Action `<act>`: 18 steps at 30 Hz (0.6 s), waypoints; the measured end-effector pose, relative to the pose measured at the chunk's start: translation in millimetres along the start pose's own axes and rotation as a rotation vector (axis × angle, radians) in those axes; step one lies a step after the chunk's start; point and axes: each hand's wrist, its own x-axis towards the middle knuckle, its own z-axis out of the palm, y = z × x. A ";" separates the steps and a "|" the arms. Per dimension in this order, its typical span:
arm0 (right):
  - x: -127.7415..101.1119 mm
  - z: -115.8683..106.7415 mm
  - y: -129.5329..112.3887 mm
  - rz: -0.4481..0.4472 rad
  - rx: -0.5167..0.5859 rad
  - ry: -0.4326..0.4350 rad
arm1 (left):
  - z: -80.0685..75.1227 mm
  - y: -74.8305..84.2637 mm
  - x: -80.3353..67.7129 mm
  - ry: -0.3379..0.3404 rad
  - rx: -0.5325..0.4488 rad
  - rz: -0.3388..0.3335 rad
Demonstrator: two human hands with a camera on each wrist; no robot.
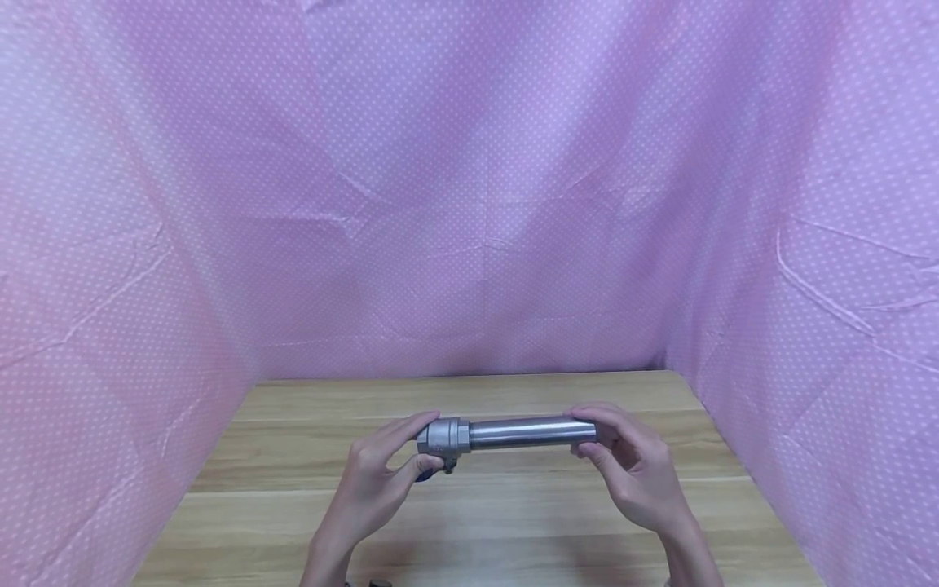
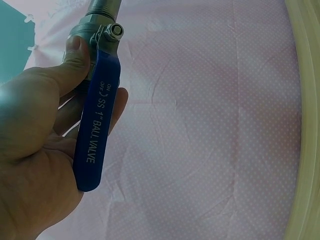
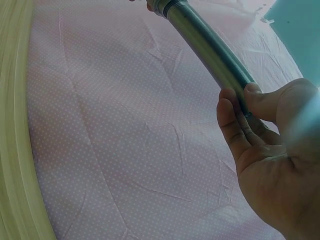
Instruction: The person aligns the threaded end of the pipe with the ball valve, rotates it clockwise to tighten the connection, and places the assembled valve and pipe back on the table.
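A steel pipe [image 1: 522, 431] joined to a steel ball valve [image 1: 444, 436] is held level above the wooden table [image 1: 469, 522]. My left hand [image 1: 381, 477] grips the valve body [image 2: 87, 25], thumb on top; its blue lever handle [image 2: 96, 127], printed "SS 1" BALL VALVE", lies along my palm. My right hand [image 1: 631, 469] grips the far right end of the pipe [image 3: 210, 50] with thumb and fingers curled round it. In the right wrist view the pipe's threaded end [image 3: 162, 5] meets the valve at the top edge.
Pink dotted cloth [image 1: 469, 204] hangs behind and on both sides of the table, closing it in. A pale curved rim [image 2: 305, 120] crosses the edge of each wrist view. A small dark item [image 1: 377, 583] shows at the bottom edge of the head view.
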 end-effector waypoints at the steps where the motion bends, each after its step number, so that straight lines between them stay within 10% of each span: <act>1: 0.1 -0.1 -0.5 0.000 -0.006 0.003 | 0.2 0.0 0.2 0.000 -0.001 0.001; 18: -1.1 -1.5 -5.9 0.050 -0.108 0.024 | 0.5 1.4 -0.2 -0.014 -0.019 -0.011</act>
